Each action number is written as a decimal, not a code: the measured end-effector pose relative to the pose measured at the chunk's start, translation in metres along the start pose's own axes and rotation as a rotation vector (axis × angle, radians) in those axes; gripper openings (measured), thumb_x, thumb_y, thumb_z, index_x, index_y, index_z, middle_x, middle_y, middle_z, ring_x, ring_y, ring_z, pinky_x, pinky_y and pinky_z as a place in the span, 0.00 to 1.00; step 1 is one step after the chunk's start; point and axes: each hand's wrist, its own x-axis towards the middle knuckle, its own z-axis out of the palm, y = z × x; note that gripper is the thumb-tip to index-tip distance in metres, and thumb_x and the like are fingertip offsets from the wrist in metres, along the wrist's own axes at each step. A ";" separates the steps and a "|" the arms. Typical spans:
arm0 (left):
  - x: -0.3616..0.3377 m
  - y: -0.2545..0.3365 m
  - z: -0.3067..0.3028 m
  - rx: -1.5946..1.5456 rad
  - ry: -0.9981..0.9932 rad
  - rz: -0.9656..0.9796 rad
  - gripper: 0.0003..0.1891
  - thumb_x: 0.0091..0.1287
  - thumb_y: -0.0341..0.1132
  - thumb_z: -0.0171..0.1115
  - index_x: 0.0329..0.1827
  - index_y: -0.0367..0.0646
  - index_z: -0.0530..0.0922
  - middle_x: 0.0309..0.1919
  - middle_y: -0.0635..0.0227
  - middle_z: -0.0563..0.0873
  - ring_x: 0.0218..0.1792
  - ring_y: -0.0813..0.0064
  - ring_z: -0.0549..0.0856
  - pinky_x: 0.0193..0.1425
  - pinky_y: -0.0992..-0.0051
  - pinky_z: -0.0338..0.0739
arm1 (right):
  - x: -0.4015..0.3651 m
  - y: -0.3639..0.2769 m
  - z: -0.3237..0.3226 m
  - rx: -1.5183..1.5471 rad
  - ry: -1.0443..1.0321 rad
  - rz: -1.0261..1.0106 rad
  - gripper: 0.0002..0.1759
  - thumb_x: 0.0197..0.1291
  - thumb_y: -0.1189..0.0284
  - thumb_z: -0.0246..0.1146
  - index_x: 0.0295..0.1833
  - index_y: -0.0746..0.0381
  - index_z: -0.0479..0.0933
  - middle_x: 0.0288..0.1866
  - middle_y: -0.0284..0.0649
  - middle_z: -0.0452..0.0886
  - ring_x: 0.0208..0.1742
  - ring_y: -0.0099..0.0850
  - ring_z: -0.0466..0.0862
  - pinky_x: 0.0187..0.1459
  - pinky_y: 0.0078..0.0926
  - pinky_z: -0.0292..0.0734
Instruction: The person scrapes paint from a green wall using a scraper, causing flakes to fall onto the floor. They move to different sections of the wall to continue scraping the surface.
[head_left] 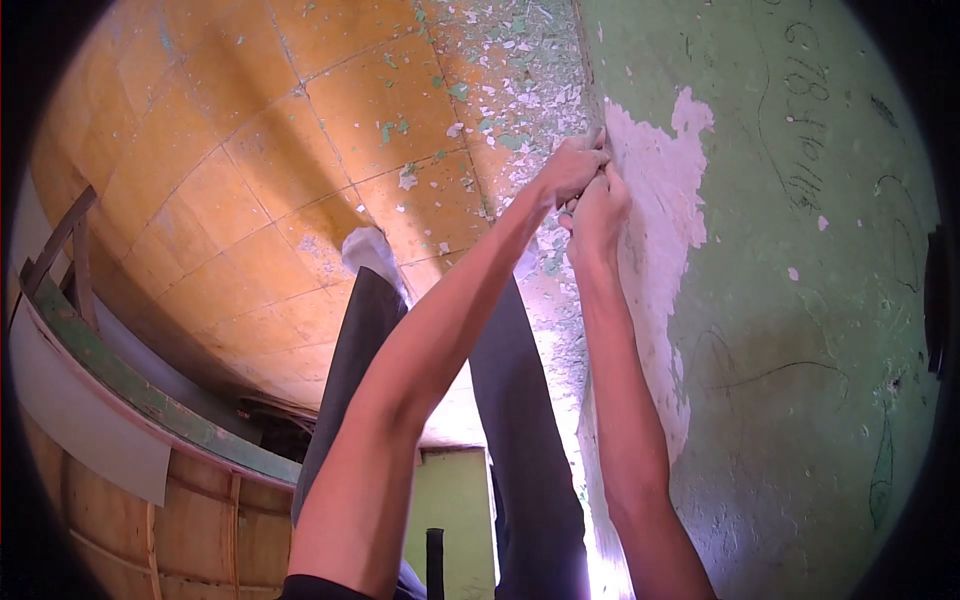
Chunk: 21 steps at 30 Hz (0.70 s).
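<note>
My left hand (573, 168) and my right hand (601, 212) are together at the foot of the green wall (790, 270), both with curled fingers. Whatever they grip is small and mostly covered by the fingers, so I cannot make it out. Beside them, a bare whitish patch (660, 190) with ragged edges shows where the green paint is off. Loose paint flakes (525, 90) in green and white lie thickly on the floor along the wall.
Orange tiles cover the floor (230, 190), with scattered flakes. My legs are below, with a pale sock (368, 250) on one foot. A curved-looking green wooden beam (150, 400) and wooden framing stand at lower left. Handwritten marks (805, 110) run along the wall.
</note>
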 end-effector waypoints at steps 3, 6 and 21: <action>-0.026 0.017 0.010 0.045 -0.008 0.048 0.11 0.68 0.32 0.56 0.49 0.36 0.80 0.36 0.75 0.80 0.37 0.83 0.77 0.41 0.79 0.73 | -0.024 -0.020 -0.006 0.072 -0.047 0.030 0.19 0.70 0.71 0.43 0.59 0.63 0.74 0.25 0.28 0.67 0.21 0.15 0.65 0.15 0.17 0.57; 0.016 -0.013 -0.017 0.171 -0.008 -0.014 0.12 0.69 0.34 0.57 0.49 0.36 0.79 0.35 0.74 0.80 0.36 0.83 0.77 0.39 0.77 0.73 | 0.009 0.003 0.006 0.091 -0.060 0.023 0.17 0.70 0.71 0.44 0.56 0.63 0.74 0.25 0.27 0.66 0.20 0.14 0.63 0.15 0.16 0.55; -0.120 0.108 0.076 0.281 -0.018 0.301 0.14 0.70 0.38 0.50 0.44 0.33 0.73 0.28 0.51 0.81 0.32 0.63 0.82 0.42 0.63 0.74 | -0.126 -0.115 -0.057 0.174 -0.077 0.031 0.24 0.75 0.68 0.41 0.73 0.61 0.63 0.24 0.29 0.65 0.18 0.13 0.64 0.12 0.14 0.55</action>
